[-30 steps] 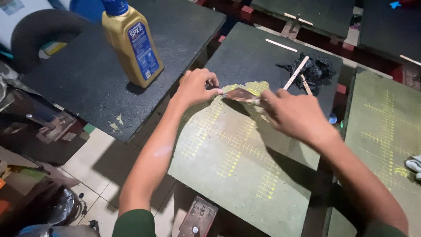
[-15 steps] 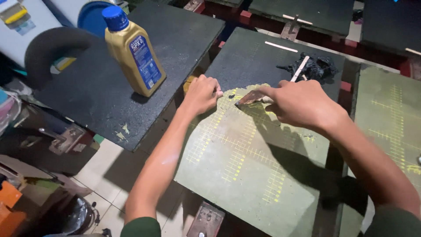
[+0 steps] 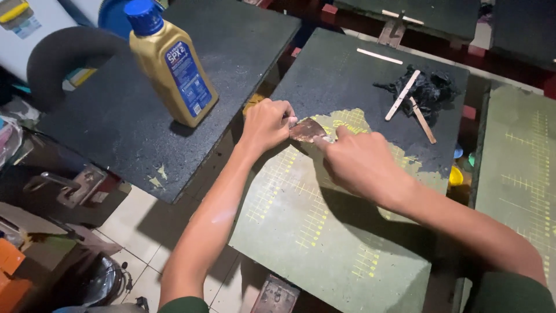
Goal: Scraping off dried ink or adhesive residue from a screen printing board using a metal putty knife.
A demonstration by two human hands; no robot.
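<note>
A flat metal scraper blade (image 3: 308, 130) lies against a green board (image 3: 324, 232) marked with yellow grid lines, right where the board's black coating begins. My right hand (image 3: 362, 165) grips the scraper from the near side, its handle hidden in my fist. My left hand (image 3: 267, 123) pinches the blade's left edge with its fingertips. Beyond the blade the board is covered in black material (image 3: 347, 81), with a ragged edge where green shows through.
A gold bottle with a blue cap (image 3: 169, 66) stands on a black board (image 3: 145, 104) to the left. A clump of black scrapings (image 3: 431, 90) and wooden sticks (image 3: 402, 94) lie at the far right of the board. Another green gridded board (image 3: 515, 174) sits to the right. Tiled floor lies below.
Both hands and the scraper have shifted a little toward the board's left edge, keeping their hold on the blade. The view has moved closer and slightly right.
</note>
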